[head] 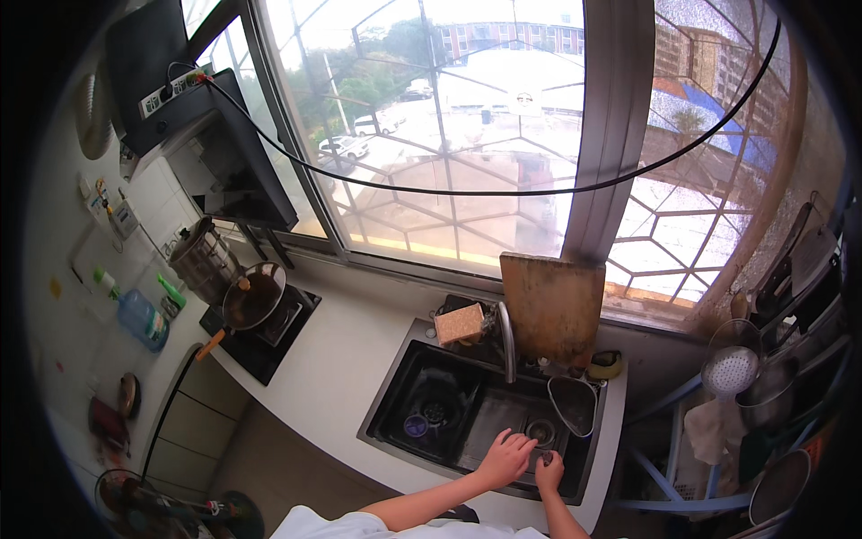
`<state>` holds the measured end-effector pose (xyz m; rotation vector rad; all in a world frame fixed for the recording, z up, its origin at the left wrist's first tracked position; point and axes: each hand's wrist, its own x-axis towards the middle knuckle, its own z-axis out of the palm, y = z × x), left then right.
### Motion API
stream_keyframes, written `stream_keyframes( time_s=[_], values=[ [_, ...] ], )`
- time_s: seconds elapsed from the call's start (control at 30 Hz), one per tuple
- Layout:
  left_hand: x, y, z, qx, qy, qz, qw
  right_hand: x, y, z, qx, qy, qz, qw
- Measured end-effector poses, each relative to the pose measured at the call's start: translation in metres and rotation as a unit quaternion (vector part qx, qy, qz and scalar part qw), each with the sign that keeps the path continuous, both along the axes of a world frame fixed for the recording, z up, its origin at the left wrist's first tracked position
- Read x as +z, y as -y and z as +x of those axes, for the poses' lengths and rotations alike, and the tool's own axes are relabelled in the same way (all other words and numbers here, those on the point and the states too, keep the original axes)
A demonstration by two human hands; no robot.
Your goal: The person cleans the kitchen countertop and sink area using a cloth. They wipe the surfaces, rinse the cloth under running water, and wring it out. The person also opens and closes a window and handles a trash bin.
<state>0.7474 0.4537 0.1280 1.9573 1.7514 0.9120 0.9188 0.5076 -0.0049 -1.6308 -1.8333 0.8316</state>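
Both hands are over the right basin of a black double sink [498, 402]. My right hand [549, 473] is closed around a small dark object [547, 457], too small to identify. My left hand [506, 459] is just to its left, fingers bent and reaching towards the drain [541, 433]; whether it holds anything is unclear. A wire-rimmed strainer [572, 406] rests at the right basin's back right. A curved metal faucet [506, 342] stands behind the sink. A round purple item [415, 425] lies in the left basin.
Behind the sink stand a wooden cutting board [553, 306] and a tan block [460, 323]. A lidded pan [254, 296] sits on the cooktop at left, beside a steel pot [204, 259]. Utensils hang at right near a blue rack [707, 504]. A black cable [438, 191] crosses before the window.
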Motion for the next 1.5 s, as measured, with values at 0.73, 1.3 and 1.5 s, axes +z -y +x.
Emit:
stream_keyframes(
  time_s=[0.73, 1.3, 1.5],
  values=[
    [-0.05, -0.027, -0.001, -0.084, -0.422, -0.294, 0.853, 0.167, 0.007, -0.062, 0.228, -0.123, 0.034, 0.965],
    [-0.049, -0.022, -0.013, -0.119, -0.303, -0.352, 0.877, 0.105, -0.014, -0.068, 0.186, -0.058, -0.019, 0.981],
    [-0.046, -0.012, -0.017, -0.112, -0.406, -0.172, 0.89, 0.116, 0.003, -0.068, 0.222, -0.113, -0.006, 0.968]
  ],
)
